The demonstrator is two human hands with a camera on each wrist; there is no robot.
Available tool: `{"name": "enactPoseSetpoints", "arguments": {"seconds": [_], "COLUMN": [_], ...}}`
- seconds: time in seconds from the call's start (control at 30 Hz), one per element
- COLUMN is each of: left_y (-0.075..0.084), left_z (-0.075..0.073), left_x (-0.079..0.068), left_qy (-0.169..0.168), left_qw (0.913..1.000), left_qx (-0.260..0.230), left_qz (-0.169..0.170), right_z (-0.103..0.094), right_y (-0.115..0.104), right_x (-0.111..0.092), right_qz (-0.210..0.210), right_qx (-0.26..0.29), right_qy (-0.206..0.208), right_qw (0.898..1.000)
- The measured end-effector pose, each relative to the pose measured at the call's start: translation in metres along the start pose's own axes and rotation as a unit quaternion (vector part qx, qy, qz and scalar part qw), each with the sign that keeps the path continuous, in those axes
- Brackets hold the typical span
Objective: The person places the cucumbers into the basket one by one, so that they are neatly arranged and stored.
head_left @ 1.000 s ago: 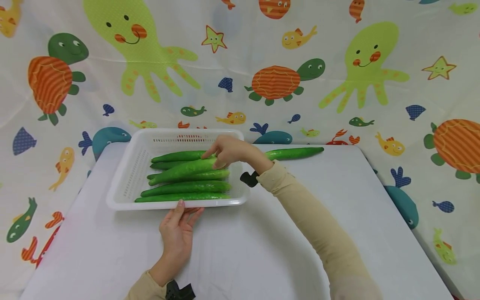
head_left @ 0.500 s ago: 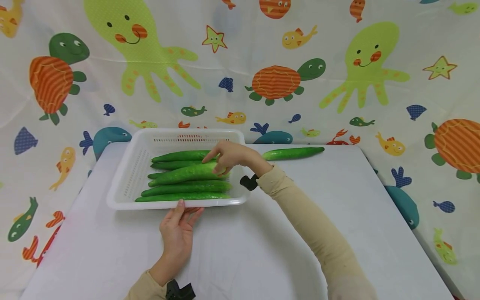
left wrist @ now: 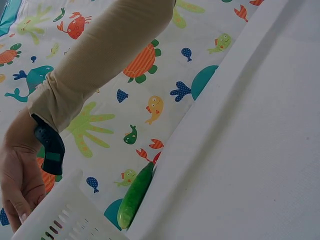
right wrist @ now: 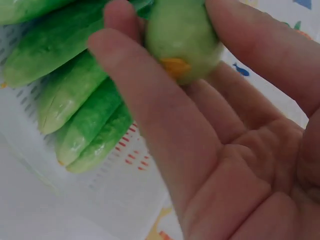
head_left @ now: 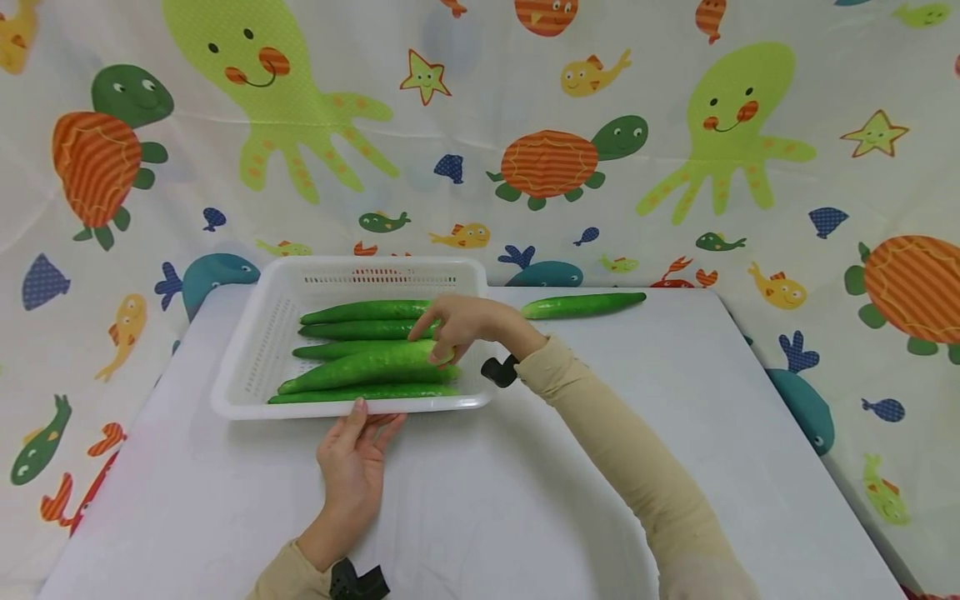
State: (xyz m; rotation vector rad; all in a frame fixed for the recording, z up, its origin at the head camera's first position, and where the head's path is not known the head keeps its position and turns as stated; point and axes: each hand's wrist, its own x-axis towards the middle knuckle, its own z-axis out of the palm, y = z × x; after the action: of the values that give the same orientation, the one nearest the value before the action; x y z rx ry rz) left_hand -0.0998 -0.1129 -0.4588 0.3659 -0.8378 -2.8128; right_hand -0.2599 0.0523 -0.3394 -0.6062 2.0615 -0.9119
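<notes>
A white plastic basket (head_left: 300,411) with slotted walls holds several green cucumbers (head_left: 360,311) lying side by side. My right hand (head_left: 468,319) reaches in over its right end. Thumb and fingers grip the pale end of one cucumber (head_left: 367,367), which slants over others near the basket's front. In the right wrist view, the blossom end of this held cucumber (right wrist: 182,40) shows between thumb and fingers. My left hand (head_left: 352,471) holds the front rim, thumb on top and fingers beneath. The left wrist view does not show the left hand.
One separate cucumber (head_left: 585,306) lies on the white table (head_left: 585,467) near its back edge, right of the basket. A white curtain (head_left: 480,125) printed with sea animals hangs behind the table.
My right hand has moved slightly toward me, shifting the gripped cucumber from the middle of the row toward the basket's front side. My left hand stays on the rim.
</notes>
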Motion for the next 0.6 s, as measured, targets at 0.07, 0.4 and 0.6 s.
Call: {"name": "enactPoseSetpoints", "arguments": {"seconds": [0.07, 0.4, 0.6], "left_y": [0.000, 0.001, 0.001], "left_z": [0.000, 0.001, 0.001], "left_x": [0.000, 0.000, -0.001], "left_qy": [0.004, 0.010, 0.003], "left_qw": [1.0000, 0.9999, 0.9999], "left_qx": [-0.001, 0.010, 0.012], "left_qz": [-0.002, -0.003, 0.004], "right_z": [0.003, 0.019, 0.021], "right_y": [-0.001, -0.016, -0.015], "right_x": [0.003, 0.031, 0.046], "right_qz": [0.027, 0.169, 0.208], "right_qx": [-0.035, -0.253, -0.344], "right_qy": [-0.004, -0.057, -0.091], "right_qw": [0.999, 0.951, 0.911]}}
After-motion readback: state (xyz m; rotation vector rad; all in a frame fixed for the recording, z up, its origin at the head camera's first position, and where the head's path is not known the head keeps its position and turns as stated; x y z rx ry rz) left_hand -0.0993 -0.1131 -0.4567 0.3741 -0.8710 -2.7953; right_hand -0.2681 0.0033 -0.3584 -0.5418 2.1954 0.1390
